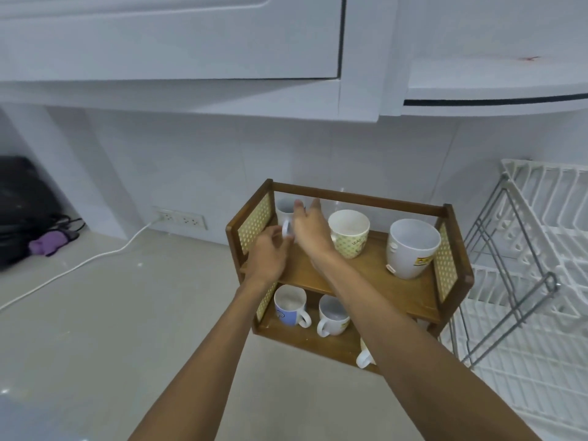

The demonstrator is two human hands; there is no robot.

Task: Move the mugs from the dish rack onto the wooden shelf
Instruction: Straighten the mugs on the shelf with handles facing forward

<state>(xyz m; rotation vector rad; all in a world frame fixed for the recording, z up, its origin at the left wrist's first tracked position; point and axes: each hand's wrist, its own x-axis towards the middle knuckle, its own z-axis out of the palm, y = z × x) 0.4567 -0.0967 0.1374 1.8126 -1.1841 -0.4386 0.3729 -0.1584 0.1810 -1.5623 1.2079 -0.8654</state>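
A two-tier wooden shelf [356, 272] stands on the counter. On its top tier, far left, sits a white mug [284, 209]. My left hand [269, 254] touches its handle and my right hand [310, 230] rests against its side, fingers spread. Whether either hand grips it is unclear. A cream patterned mug [348, 233] and a large white cup [412, 248] share that tier. Below stand a blue-printed mug [289, 307], a white mug [332, 315], and another mug [365, 356] mostly hidden by my right forearm. The white dish rack [521, 281] at right shows no mugs.
White upper cabinets [191, 43] hang low over the counter. A wall socket strip [181, 218] feeds a white cable [95, 256] running across the grey counter at left. A black bag [22, 205] and a purple object [47, 245] lie at far left.
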